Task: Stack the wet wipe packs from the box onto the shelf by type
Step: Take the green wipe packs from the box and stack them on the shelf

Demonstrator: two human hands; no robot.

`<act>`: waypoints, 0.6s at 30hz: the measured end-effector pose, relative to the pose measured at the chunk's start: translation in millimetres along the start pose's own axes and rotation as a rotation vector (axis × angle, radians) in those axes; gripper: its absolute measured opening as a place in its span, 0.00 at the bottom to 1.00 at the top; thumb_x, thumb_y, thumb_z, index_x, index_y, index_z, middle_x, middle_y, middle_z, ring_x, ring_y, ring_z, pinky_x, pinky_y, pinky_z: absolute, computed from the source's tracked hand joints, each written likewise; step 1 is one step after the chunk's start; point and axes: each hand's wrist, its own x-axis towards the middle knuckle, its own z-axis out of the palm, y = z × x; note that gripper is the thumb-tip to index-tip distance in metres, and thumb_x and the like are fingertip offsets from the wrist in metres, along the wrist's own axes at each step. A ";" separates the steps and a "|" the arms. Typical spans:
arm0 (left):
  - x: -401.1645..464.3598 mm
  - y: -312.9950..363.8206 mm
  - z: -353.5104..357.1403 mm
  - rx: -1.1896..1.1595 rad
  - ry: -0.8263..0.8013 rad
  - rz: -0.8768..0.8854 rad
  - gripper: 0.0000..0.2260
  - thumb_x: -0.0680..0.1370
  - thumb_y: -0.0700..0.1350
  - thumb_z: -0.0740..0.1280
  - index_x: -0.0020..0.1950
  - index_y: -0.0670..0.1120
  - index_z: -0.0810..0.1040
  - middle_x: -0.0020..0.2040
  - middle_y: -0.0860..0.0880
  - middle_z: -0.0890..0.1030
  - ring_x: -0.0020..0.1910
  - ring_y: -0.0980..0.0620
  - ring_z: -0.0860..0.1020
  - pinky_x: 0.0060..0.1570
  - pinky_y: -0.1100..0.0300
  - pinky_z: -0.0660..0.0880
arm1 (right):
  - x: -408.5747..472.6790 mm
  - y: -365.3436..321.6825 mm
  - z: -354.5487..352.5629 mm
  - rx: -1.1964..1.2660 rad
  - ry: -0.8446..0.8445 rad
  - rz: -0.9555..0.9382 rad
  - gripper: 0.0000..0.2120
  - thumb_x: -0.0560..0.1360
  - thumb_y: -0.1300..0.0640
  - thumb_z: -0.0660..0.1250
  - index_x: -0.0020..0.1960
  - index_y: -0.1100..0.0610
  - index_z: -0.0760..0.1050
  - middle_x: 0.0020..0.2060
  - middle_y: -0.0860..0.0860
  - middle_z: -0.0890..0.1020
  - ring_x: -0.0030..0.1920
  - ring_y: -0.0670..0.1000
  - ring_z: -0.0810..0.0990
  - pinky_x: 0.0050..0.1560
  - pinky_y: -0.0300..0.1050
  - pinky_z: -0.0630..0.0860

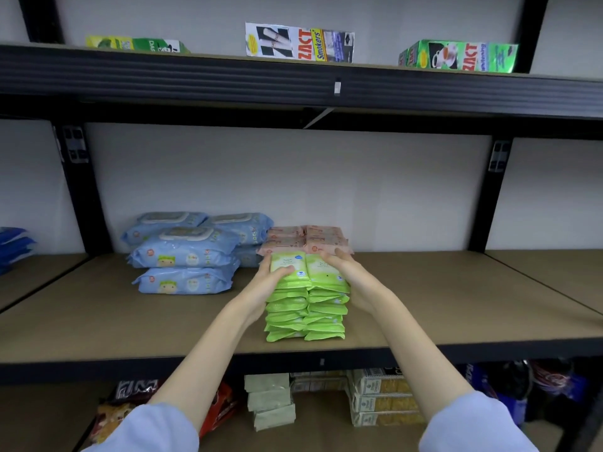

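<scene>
While both arms reach fwd, I see my left hand gripping the top-left of the lime-green plastic wet wipe packs, thumb curled over the top pack and fingers wrapped round its far-left edge. My right hand presses flat against the right side of the same stack, fingers straight, tips up by the far corner.

Green packs sit in 2 columns side by side betw. the hands, near the front edge of the brown board shelf; approx 7 per column, lower ones squashed so the count is not exact. Label text on top is too blurred to read; small blue round badge on each top pack.

Just beyond my fingertips: pale pink plastic wipe packs, 2 columns, 2 layers visible, touching the green stack's far side. Writing unreadable.

Left of my left hand: light blue soft plastic baby wipe packs w/ white flip lids, cartoon face on the front; 2 stacked in front, more behind, at least 5 total. Brand not legible.

Above the hands, upper shelf: white toothpaste carton reads "ZACT Smokers'"; right of it a green toothpaste carton reads "ZACT whitening"; far left a flat green-yellow carton, letters "DA" only.
</scene>
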 end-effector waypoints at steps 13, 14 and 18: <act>0.6 0.9 -1.4 -0.013 -0.007 0.000 0.23 0.76 0.42 0.65 0.70 0.53 0.65 0.66 0.46 0.71 0.63 0.47 0.72 0.61 0.51 0.72 | -14.0 8.0 16.5 -0.015 0.039 0.004 0.34 0.68 0.47 0.68 0.72 0.46 0.62 0.69 0.51 0.70 0.64 0.55 0.73 0.63 0.56 0.73; -0.6 0.6 -1.7 -0.025 0.001 -0.001 0.23 0.76 0.42 0.65 0.69 0.53 0.66 0.65 0.46 0.72 0.61 0.47 0.74 0.58 0.52 0.73 | -16.4 8.3 16.4 -0.017 0.043 0.009 0.33 0.71 0.48 0.68 0.73 0.46 0.60 0.69 0.50 0.68 0.66 0.55 0.72 0.65 0.57 0.71; -2.4 -4.5 -2.4 -0.078 0.007 -0.035 0.16 0.74 0.43 0.68 0.58 0.58 0.72 0.66 0.47 0.72 0.61 0.47 0.74 0.60 0.49 0.73 | -22.7 12.7 16.5 -0.059 0.078 0.001 0.30 0.74 0.46 0.66 0.73 0.43 0.59 0.73 0.51 0.61 0.69 0.56 0.67 0.67 0.56 0.69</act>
